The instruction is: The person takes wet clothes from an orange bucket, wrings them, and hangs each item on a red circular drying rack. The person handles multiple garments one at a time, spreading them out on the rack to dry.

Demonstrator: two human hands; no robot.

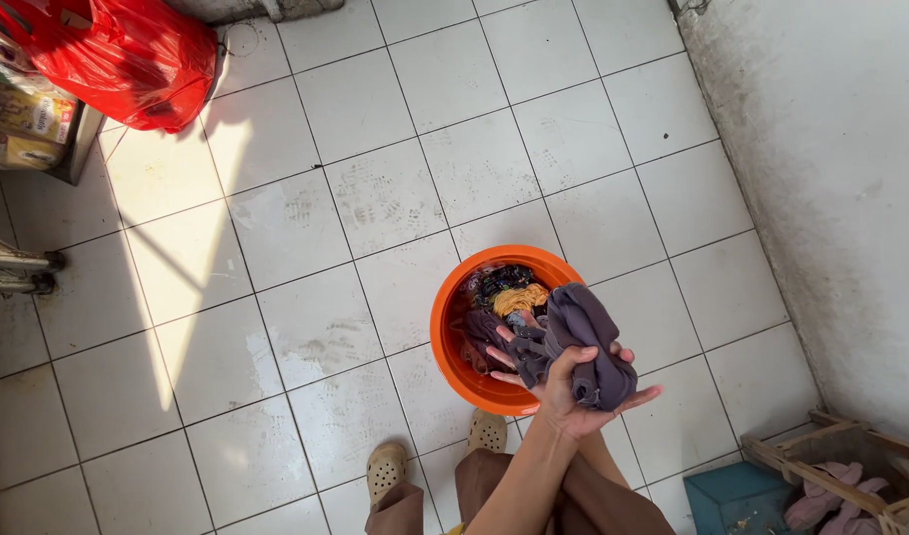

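Note:
An orange basin (453,337) stands on the white tiled floor just in front of my feet. It holds several crumpled garments, dark, purple and yellow. Above its near right rim I hold a bunched grey-purple garment (585,327). My left hand (571,401) grips it from below, palm up, with the forearm reaching in from the bottom of the view. The fingers of my right hand (504,365) stick out to the left under the cloth and touch it. That hand's arm is mostly hidden behind the left forearm.
A red plastic bag (127,54) lies at the top left beside a low shelf with packages (28,124). A rough white wall (831,178) runs down the right. At the bottom right are a blue box (737,495) and a wooden crate with pink slippers (841,476).

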